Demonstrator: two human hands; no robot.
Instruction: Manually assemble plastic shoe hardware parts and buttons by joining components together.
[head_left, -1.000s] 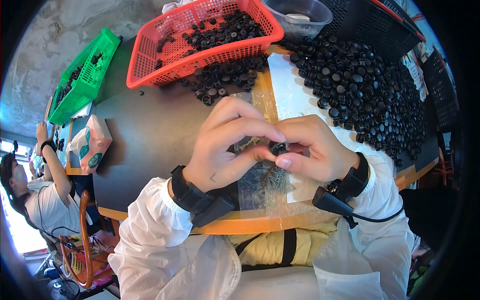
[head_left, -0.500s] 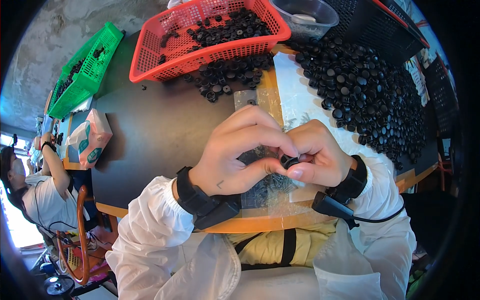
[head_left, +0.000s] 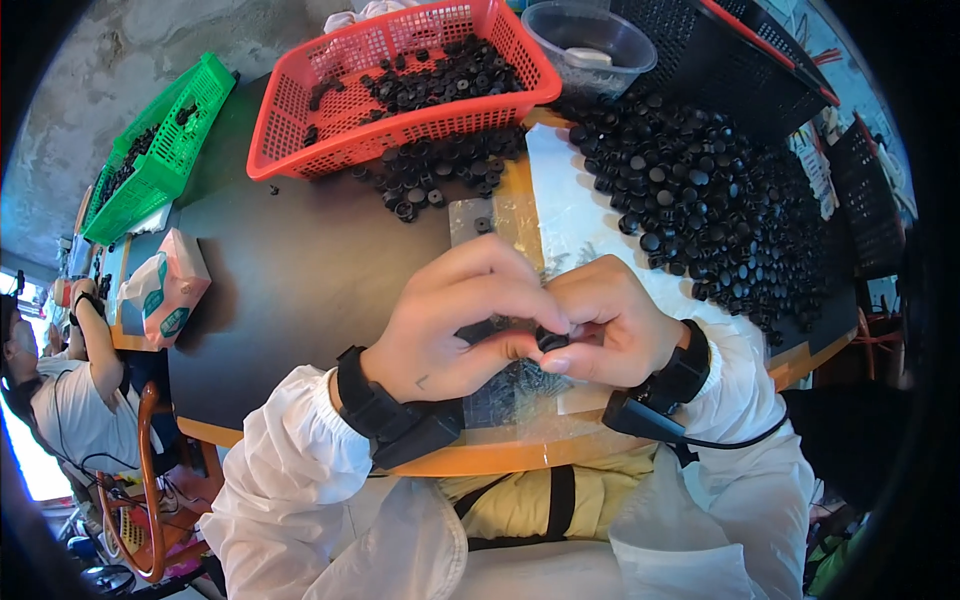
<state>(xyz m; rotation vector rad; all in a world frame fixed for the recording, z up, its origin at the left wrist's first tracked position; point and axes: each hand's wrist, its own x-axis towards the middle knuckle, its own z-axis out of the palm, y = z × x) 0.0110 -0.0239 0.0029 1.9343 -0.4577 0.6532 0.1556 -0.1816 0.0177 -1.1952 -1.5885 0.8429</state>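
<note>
Left hand and right hand pinching one small round black plastic piece, near the dark surface's front edge

A pink tissue pack with teal patches stands on the left of the dark table. Farther back is a green basket, near a grey wall. At far left, a co-worker in white is beside a brown chair.

Black part — red basket, green basket — white sleeves
</note>
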